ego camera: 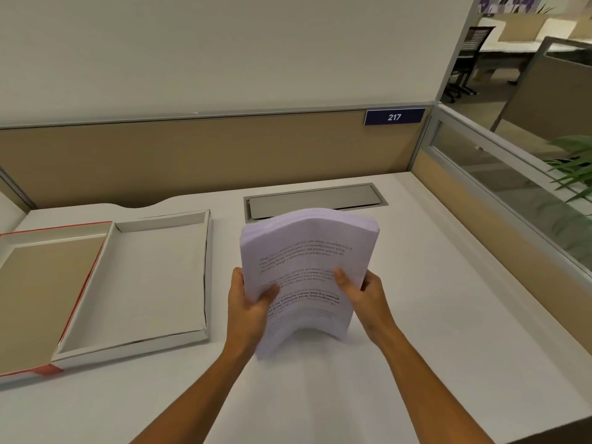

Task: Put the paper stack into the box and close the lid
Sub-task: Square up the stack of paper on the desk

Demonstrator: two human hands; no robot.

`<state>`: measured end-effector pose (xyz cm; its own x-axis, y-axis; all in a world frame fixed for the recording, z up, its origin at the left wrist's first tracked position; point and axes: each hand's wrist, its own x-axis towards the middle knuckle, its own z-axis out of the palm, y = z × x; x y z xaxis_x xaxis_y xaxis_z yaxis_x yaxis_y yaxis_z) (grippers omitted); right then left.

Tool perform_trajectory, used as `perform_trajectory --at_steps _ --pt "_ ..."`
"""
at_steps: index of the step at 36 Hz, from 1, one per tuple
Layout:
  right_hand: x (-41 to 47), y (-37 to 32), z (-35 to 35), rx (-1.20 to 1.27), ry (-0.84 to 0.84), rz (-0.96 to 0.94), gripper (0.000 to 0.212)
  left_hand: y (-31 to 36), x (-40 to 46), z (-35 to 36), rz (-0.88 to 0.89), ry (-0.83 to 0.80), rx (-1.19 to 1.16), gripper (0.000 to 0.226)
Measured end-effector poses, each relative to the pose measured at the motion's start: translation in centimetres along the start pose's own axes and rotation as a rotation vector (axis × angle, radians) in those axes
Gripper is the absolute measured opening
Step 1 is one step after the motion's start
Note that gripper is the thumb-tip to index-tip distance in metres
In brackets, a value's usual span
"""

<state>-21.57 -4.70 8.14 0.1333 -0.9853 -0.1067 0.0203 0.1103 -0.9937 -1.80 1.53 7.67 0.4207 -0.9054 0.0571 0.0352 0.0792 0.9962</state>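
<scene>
Both hands, left hand (250, 302) and right hand (363, 293), grip the arched paper stack (307, 251) (printed text)

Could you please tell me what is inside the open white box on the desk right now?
The box shows only its bare white floor; nothing lies in it. The paper stack is held beside it in the left hand and right hand. No part of its floor is covered.

The lid (38, 293) runs off the left edge; print on the paper stack (304, 277) is too blurred to read (its lower edge smeared, perhaps by motion), and it hides both hands' fingers behind
</scene>
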Motion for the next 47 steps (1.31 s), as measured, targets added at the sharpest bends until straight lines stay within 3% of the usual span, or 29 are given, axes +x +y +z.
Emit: perform_trajectory --at_steps 8,14,19,23,28,39,47 --pt "-1.1 1.1 1.7 0.005 0.032 -0.038 0.03 -1.1 -0.8 -0.5 0.055 0.072 0.03 0.052" --pt "-0.6 0.4 1.3 -0.013 0.026 -0.141 0.044 0.8 0.0 -1.5 0.157 0.109 -0.011 0.054" --pt "-0.8 0.8 1.7 0.013 0.052 -0.13 0.06 1.3 0.3 -1.0 0.158 0.093 -0.031 0.073" --pt "-1.4 2.6 2.1 0.018 0.069 -0.084 0.038 0.1 -0.4 -0.7 0.132 0.118 0.014 0.052" --pt "-1.9 3.1 2.5 0.001 0.061 -0.101 0.051 -1.1 -0.9 -0.8 0.114 0.117 0.088 0.046" --pt "-2.3 1.9 2.2 -0.021 0.064 -0.13 0.051 0.3 -0.8 -0.7 0.142 0.121 0.137 0.047" --pt "-2.5 2.9 1.2 -0.091 0.024 -0.119 0.042 -0.7 -0.3 -2.0 0.037 0.036 0.18 0.066"
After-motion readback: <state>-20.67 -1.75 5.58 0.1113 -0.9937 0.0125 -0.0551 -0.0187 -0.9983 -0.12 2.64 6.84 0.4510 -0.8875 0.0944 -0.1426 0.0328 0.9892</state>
